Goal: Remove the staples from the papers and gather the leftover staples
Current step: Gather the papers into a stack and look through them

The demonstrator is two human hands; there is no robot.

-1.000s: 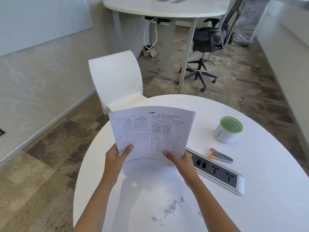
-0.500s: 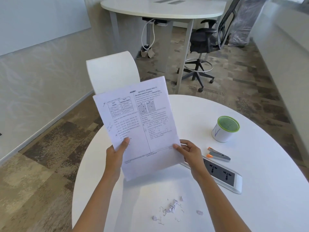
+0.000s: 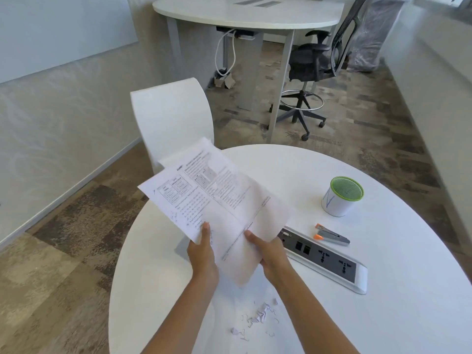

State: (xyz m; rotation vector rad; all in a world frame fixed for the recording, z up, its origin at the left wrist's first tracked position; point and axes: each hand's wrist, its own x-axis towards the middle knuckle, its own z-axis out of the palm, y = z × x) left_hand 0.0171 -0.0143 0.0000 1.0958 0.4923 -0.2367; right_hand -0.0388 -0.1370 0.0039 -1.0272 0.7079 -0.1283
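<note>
Pulled staples (image 3: pixel 249 323) and paper scraps (image 3: pixel 263 312) lie loose on the tabletop (image 3: pixel 383 315), nearer me than the socket panel (image 3: pixel 327 259), so I judge removal well along, gathering not started. The papers (image 3: pixel 224 205) are up off the tabletop, left of the socket panel, left hand (image 3: pixel 203 251) and right hand (image 3: pixel 268 254) each pinching their near edge. I can't tell if staples remain in them.

- Papers (image 3: pixel 217 200): white, black print, blue ink marks
- Table (image 3: pixel 383 315): white
- Cup (image 3: pixel 341 196): white, blue scribble, green rim and mesh
- Stapler (image 3: pixel 330 235): grey, orange ends
- Socket strip (image 3: pixel 329 259): dark grey, white frame
- Carpet (image 3: pixel 63 251): brown-beige patches
</note>
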